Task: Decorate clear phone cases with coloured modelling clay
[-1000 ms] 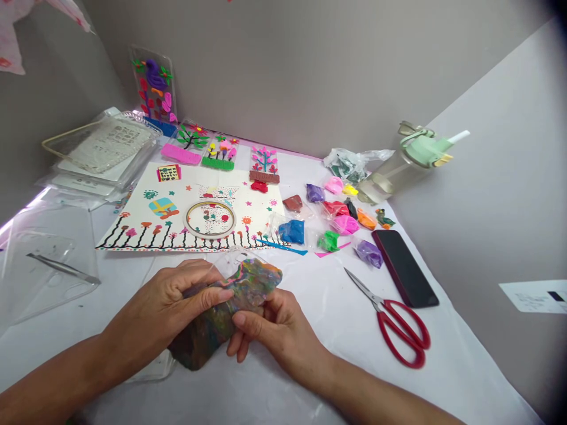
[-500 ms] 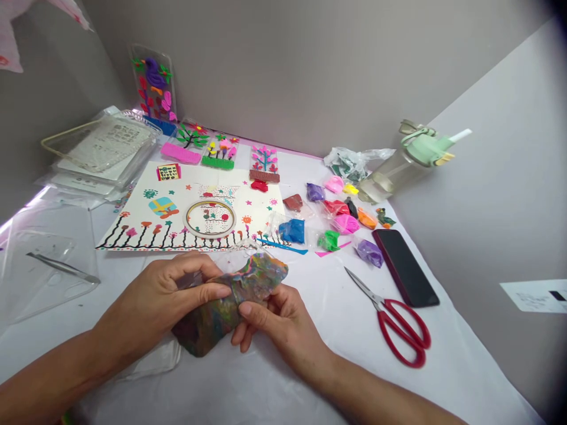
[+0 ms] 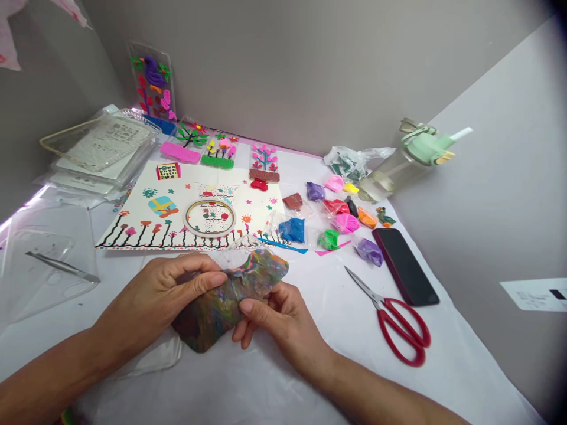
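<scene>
Both of my hands grip a flat slab of marbled, many-coloured clay (image 3: 230, 295) just above the white tabletop. My left hand (image 3: 166, 295) pinches its upper left edge with thumb and fingers. My right hand (image 3: 274, 319) holds its right underside, thumb pressed on the face. The slab tilts up toward the right. A clear plastic phone case (image 3: 153, 357) lies on the table under the slab.
A decorated paper sheet (image 3: 190, 215) with a tape ring (image 3: 209, 217) lies beyond my hands. Small bags of coloured clay (image 3: 336, 221) sit to the right, then red-handled scissors (image 3: 398, 327), a dark phone (image 3: 405, 268) and a green-lidded bottle (image 3: 410, 159). Clear cases and tweezers (image 3: 62, 267) lie left.
The clay slab has shifted slightly up and right in my hands, and my left thumb has slid along its top edge. Nothing else moved.
</scene>
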Tool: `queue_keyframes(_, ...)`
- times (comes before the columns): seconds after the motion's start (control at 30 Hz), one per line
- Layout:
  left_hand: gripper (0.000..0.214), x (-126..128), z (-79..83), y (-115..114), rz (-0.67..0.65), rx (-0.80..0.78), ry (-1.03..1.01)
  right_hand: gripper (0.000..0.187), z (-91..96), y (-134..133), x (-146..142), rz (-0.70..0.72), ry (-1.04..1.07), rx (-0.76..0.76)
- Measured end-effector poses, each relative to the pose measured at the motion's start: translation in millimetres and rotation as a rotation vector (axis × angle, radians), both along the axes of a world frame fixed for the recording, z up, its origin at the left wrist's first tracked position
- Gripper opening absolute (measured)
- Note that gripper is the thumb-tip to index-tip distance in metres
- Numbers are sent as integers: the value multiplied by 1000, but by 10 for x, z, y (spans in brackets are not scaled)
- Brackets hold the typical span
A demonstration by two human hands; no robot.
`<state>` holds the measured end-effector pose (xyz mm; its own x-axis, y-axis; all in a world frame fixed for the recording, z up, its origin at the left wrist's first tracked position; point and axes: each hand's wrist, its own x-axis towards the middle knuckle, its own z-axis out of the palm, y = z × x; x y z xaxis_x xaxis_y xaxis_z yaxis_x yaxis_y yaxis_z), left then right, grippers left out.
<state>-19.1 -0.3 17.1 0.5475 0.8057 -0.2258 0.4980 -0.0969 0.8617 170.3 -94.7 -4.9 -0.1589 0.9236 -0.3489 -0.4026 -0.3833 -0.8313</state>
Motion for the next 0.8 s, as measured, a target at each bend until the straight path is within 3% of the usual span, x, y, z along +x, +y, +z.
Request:
queue_keyframes(0.3,30,40,22,-4,62,-182,-64,35,12,15,28,-43,-39,20)
queue_keyframes(0.7,40,-3,30,-2,41,35,25,37,21,11,16,-36,-55,19)
queue_keyframes(0.8,30,-6,-6,-1,46,-32,-10,37,13,8,16,-38,-44,19)
